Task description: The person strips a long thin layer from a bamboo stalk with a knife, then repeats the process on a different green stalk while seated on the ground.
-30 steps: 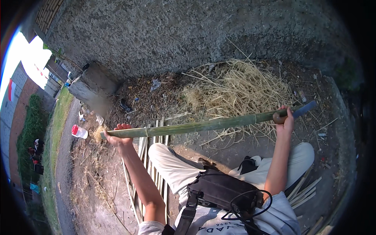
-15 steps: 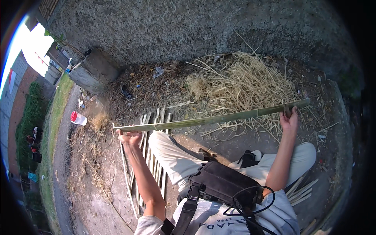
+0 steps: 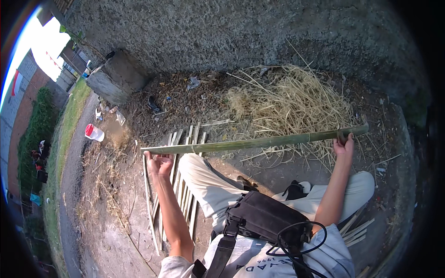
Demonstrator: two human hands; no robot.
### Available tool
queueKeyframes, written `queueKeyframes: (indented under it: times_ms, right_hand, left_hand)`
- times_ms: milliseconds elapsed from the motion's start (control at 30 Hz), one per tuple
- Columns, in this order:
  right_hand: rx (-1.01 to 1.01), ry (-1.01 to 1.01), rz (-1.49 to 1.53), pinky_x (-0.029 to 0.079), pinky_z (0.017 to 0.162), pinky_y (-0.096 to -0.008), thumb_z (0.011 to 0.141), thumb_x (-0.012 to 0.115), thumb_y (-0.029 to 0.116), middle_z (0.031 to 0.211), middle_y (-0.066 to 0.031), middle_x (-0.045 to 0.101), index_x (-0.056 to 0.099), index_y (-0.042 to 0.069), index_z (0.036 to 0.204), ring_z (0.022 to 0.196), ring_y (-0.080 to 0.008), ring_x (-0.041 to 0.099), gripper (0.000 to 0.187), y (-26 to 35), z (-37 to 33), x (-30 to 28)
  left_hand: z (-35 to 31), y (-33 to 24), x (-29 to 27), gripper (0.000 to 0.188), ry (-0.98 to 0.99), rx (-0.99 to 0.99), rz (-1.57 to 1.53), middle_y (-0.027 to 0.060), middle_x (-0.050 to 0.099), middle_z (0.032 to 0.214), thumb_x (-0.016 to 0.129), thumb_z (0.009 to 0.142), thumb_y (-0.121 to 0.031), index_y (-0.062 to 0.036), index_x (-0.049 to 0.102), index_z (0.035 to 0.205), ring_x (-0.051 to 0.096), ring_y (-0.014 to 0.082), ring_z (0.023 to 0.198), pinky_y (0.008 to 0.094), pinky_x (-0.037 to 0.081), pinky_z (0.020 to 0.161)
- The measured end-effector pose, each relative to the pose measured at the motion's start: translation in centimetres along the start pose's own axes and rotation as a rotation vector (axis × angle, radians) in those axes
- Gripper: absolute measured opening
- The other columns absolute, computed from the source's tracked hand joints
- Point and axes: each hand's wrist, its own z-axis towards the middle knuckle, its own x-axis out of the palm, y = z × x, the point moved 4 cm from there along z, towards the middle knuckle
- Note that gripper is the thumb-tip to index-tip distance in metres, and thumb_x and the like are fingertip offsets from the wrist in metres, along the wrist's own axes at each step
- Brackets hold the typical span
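Since a second ago, the bamboo strip (image 3: 250, 144) has turned in your hands and shows a slimmer face, its left end has shifted a little inward, and the blade that stuck out past its right end no longer shows. Your left hand (image 3: 160, 165) has gone from reaching flat past the strip to curling under it.

The strip spans the middle, from 9 o'clock to 3 o'clock: long, narrow, green with paler lengthwise streaks, and ringed by raised nodes. It is held above the ground, in front of your knees.

Toward 9 o'clock, your left thumb lies at the strip's end, the fingers bent beneath; you hold it in a light, nearly closed pinch. At 3 o'clock, your right hand (image 3: 343, 147) is closed around the strip near its other end, wrist below; a brown rounded piece by those fingers is too small to make out. Both forearms rise from the lower edge, well apart.

At 2 o'clock sits a tangled heap of dry, curly shavings (image 3: 301, 104), under a rough grey wall (image 3: 222, 37) at 12. Pale, straight slats (image 3: 187, 197) lie at 7 o'clock, beside your pale, creased trousers (image 3: 204, 180).
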Motion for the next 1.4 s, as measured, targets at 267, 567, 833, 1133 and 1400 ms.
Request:
queueKeyframes:
  times_ms: [267,567,833,1133,1400]
  right_hand:
    - [0.047,-0.239,0.033,0.054,0.08,-0.0426,0.094,0.048,0.041,0.099,-0.0084,0.069,0.065,0.011,0.102,0.094,-0.0253,0.066,0.035,2.4,3.8,-4.3]
    - [0.007,-0.28,-0.041,0.056,0.071,-0.0342,0.093,0.052,0.034,0.101,-0.0064,0.068,0.064,0.013,0.104,0.089,-0.0212,0.067,0.026,2.0,3.5,-3.6]
    - [-0.028,-0.192,-0.012,0.056,0.069,-0.0356,0.093,0.053,0.029,0.096,-0.0097,0.066,0.061,0.009,0.102,0.078,-0.022,0.066,0.023,2.8,4.2,-3.6]
    - [-0.033,-0.196,-0.038,0.057,0.076,-0.042,0.097,0.044,0.029,0.1,-0.0101,0.068,0.062,0.009,0.106,0.091,-0.0244,0.067,0.029,2.1,2.7,-2.8]
    - [0.001,-0.185,-0.055,0.058,0.074,-0.0398,0.097,0.041,0.028,0.099,-0.0107,0.068,0.063,0.007,0.104,0.087,-0.0236,0.068,0.031,2.1,3.0,-3.1]
  left_hand:
    - [0.3,2.8,-1.8,0.034,-0.006,-0.118,0.287,0.0091,0.061,0.108,0.056,0.09,-0.038,-0.0072,0.058,0.104,0.057,0.0271,0.104,0.0472,0.044,0.096]
    - [0.0,2.8,-2.3,0.024,-0.017,0.058,0.432,0.0069,0.059,0.097,0.069,0.084,-0.021,-0.0052,0.058,0.098,0.059,0.0234,0.097,0.0411,0.053,0.087]
    - [-1.0,3.2,-2.8,0.025,0.072,0.074,0.454,0.007,0.057,0.1,0.064,0.087,-0.024,-0.0044,0.053,0.1,0.059,0.0226,0.094,0.0401,0.052,0.089]
    - [-1.2,3.0,-4.0,0.039,0.032,0.075,0.413,0.0101,0.058,0.108,0.056,0.091,-0.037,-0.0033,0.052,0.109,0.059,0.026,0.102,0.0418,0.051,0.09]
    - [-1.7,2.9,-3.6,0.035,0.039,0.109,0.432,0.0102,0.058,0.108,0.058,0.091,-0.034,-0.0037,0.053,0.107,0.059,0.0255,0.102,0.0414,0.052,0.089]
